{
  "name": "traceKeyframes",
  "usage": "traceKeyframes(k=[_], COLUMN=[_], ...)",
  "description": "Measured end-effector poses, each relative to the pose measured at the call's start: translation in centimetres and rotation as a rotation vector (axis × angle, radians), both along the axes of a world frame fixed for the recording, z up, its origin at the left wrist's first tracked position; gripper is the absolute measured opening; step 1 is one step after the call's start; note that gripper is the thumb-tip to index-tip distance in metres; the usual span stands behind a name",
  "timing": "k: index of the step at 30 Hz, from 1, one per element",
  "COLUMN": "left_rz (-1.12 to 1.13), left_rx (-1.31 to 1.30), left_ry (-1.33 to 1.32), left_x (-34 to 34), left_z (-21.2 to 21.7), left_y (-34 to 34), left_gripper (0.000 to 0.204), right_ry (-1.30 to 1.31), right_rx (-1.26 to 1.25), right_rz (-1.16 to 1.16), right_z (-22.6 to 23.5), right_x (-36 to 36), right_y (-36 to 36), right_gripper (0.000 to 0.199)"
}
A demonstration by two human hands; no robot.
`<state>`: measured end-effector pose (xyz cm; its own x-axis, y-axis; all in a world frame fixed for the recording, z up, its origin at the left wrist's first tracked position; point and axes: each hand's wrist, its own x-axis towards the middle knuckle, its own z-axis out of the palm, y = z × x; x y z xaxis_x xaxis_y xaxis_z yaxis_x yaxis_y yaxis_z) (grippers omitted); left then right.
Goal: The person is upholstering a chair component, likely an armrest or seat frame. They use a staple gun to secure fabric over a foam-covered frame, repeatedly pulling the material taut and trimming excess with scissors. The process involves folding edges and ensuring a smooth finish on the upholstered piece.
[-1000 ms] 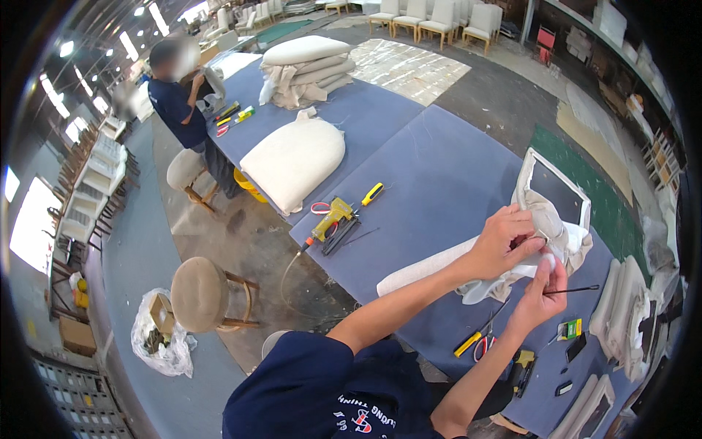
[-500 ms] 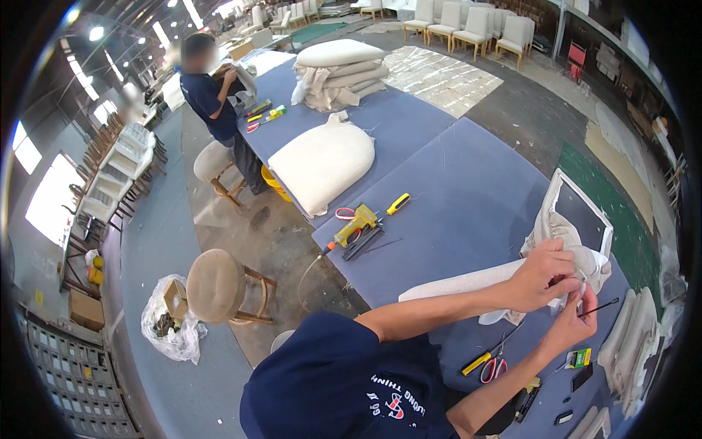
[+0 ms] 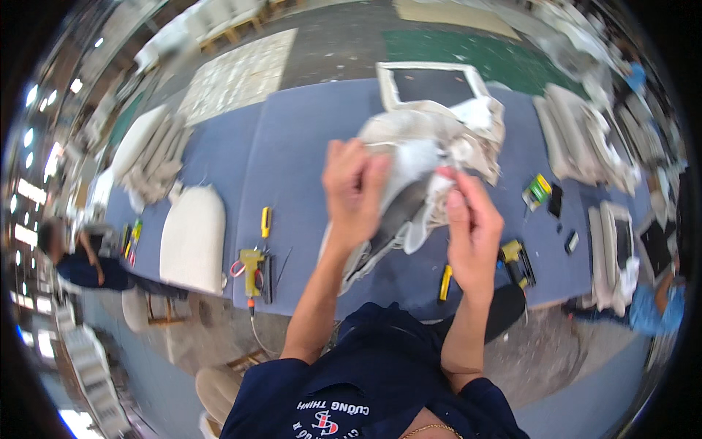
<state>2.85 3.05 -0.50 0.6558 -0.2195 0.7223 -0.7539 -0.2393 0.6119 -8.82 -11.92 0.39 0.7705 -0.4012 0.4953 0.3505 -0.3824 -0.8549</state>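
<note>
A crumpled off-white fabric cover (image 3: 431, 150) is raised above the blue work table (image 3: 292, 154). My left hand (image 3: 352, 192) grips its left edge with fingers closed around the cloth. My right hand (image 3: 472, 219) pinches the cloth's lower right part, thumb and fingers together. Behind the cloth a white rectangular frame (image 3: 431, 73) lies on the table. Both forearms rise from my dark blue shirt at the bottom.
A yellow staple gun (image 3: 251, 267) and a yellow-handled tool (image 3: 265, 221) lie left of my arms, with a white cushion (image 3: 194, 238) beyond. Another yellow tool (image 3: 516, 260) and small items lie right. People work at the far left (image 3: 80, 267) and right (image 3: 654, 307).
The view has swung to face the table straight on. Both hands have lifted the fabric up in front of me and come closer together on it.
</note>
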Motion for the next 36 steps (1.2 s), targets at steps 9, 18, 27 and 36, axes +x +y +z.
traceKeyframes(k=[9,18,27,36], left_rz=[-0.085,-0.079,-0.076,-0.054], left_rx=[-0.174,-0.175,-0.153,-0.21], left_ry=[0.066,0.052,-0.187,-0.111], left_x=[0.3,-0.3,-0.4,-3.2], left_z=[-0.1,-0.2,0.1,-0.2], left_y=[0.1,-0.5,-0.3,0.3], left_gripper=[0.042,0.04,0.018,0.026], right_ry=[0.095,0.145,0.192,0.048], right_rx=[-0.093,-0.183,-0.233,-0.266], right_rz=[0.0,0.027,0.075,0.064], right_z=[0.0,-0.8,-2.6,-4.7], right_x=[-2.7,-2.6,-1.8,-0.5], right_y=[0.3,0.3,0.5,1.0], right_gripper=[0.022,0.022,0.026,0.028])
